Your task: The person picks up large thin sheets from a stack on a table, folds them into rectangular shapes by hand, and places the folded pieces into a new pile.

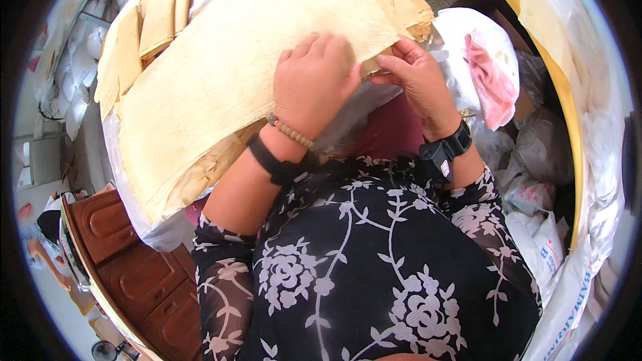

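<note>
A large stack of pale yellow, finely textured thin sheets (220,75) lies before me; whether they are paper or a foodstuff I cannot tell. My left hand (316,72), palm down, is over the top sheet near its near right edge, its fingertips blurred. At the right corner, my right hand (414,65) pinches the sheet's edge between thumb and fingers. Folded yellow pieces (159,22) lie on the stack's far left side. Ragged edges of more layers (419,25) show beyond my right hand.
Clear plastic sheeting (120,160) hangs under the stack at left. To the right lie a pink cloth (491,80) on a white bundle (454,27), and filled plastic bags (541,145). Brown panelled furniture (130,260) stands at lower left. Part of another person's arm (50,265) shows at far left.
</note>
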Action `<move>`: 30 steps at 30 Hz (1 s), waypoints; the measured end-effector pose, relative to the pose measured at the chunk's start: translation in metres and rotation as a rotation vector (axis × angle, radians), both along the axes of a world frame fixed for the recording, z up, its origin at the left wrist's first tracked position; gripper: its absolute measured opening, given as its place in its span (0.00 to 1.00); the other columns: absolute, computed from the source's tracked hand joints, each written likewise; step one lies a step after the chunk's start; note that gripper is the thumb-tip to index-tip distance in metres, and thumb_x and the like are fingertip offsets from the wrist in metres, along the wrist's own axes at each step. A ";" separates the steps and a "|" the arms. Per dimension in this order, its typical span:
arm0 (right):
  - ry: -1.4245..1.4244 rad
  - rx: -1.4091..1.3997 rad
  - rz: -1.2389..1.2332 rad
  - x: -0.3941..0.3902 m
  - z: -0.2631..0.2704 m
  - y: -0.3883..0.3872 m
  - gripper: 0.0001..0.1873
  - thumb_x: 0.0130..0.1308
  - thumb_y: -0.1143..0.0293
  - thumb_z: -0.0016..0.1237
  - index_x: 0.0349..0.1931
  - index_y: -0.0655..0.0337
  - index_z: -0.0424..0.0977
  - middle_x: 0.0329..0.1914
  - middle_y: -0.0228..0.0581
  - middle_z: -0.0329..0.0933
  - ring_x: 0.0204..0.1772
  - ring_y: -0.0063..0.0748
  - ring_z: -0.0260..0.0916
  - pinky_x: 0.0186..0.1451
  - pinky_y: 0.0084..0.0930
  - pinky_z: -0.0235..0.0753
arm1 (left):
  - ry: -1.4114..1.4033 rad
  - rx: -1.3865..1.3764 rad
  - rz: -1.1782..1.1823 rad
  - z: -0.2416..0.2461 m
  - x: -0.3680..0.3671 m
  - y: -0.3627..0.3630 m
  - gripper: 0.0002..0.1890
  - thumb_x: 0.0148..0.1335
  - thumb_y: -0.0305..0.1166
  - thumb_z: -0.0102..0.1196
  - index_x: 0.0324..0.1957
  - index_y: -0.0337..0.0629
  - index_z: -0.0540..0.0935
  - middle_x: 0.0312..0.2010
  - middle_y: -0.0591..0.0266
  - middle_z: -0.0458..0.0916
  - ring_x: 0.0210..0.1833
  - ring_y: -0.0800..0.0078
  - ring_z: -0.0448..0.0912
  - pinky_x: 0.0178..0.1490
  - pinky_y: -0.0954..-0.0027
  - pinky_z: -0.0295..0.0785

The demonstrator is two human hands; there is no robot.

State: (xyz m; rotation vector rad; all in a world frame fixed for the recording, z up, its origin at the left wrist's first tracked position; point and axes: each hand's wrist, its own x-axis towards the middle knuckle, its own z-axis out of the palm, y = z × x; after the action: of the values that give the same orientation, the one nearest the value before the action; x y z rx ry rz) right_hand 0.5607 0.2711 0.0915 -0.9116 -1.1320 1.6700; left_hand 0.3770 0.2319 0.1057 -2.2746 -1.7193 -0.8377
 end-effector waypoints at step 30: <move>-1.374 1.169 -0.113 -0.128 -0.008 0.048 0.28 0.74 0.53 0.37 0.67 0.61 0.65 0.73 0.46 0.61 0.76 0.51 0.55 0.74 0.54 0.55 | -1.414 0.461 0.247 0.070 -0.177 0.009 0.11 0.70 0.31 0.52 0.45 0.32 0.81 0.39 0.57 0.85 0.37 0.71 0.84 0.37 0.74 0.80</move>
State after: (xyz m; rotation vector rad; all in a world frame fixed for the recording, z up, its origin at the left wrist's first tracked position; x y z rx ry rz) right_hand 0.4330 0.3188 0.0840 -1.1750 -2.4146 -0.1573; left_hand 0.1998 0.2409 0.1759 -0.9977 -1.7044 -2.7380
